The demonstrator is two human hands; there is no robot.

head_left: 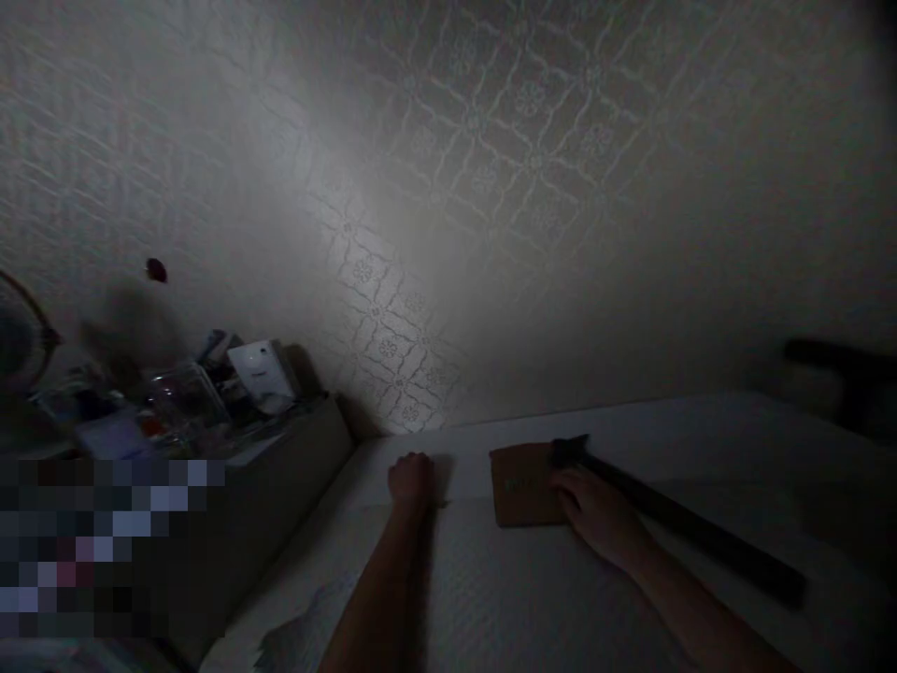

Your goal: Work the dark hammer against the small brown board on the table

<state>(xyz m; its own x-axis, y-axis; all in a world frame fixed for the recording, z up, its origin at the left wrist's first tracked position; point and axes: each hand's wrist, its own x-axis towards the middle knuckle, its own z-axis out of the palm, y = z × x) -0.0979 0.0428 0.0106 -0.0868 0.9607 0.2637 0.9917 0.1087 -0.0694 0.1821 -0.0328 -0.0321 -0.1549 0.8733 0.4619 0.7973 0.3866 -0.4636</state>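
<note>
Patterned wall behind; fisted left hand at nine o'clock from brown case, right hand touching its three-o'clock edge, grip unclear.

Low illumination with grain; a paler diagonal band crosses the wall left of centre; upper-right corner dark, lower left pixelated.
</note>
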